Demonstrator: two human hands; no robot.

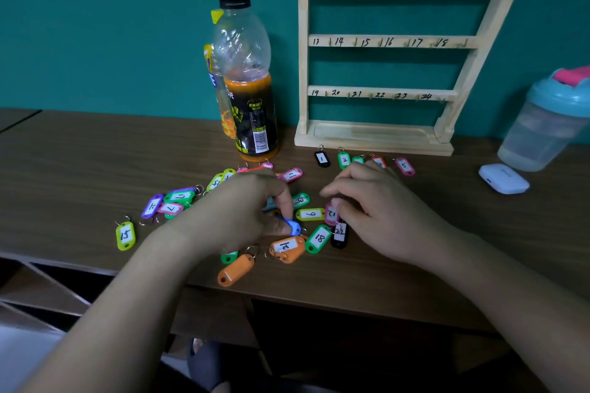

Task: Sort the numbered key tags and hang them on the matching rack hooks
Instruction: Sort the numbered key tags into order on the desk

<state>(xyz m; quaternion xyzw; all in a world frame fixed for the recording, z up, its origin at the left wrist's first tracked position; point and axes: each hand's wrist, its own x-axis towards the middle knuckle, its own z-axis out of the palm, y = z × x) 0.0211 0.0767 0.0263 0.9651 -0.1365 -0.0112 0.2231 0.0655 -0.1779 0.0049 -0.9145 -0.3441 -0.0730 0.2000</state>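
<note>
Left hand point(236, 214) pinches a blue tag point(294, 228); right hand point(380, 214), fingers point(338, 190) curled, perhaps touches a pink tag point(330, 214) near the rack point(373, 140).

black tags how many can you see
2: tag 1 lies in the row in front of the rack, and tag 22 lies beside the right hand. More may be hidden under the hands.

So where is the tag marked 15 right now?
In the head view, the yellow-green tag 15 lies flat on the table at the far left, by itself, closest to a purple tag.
</note>
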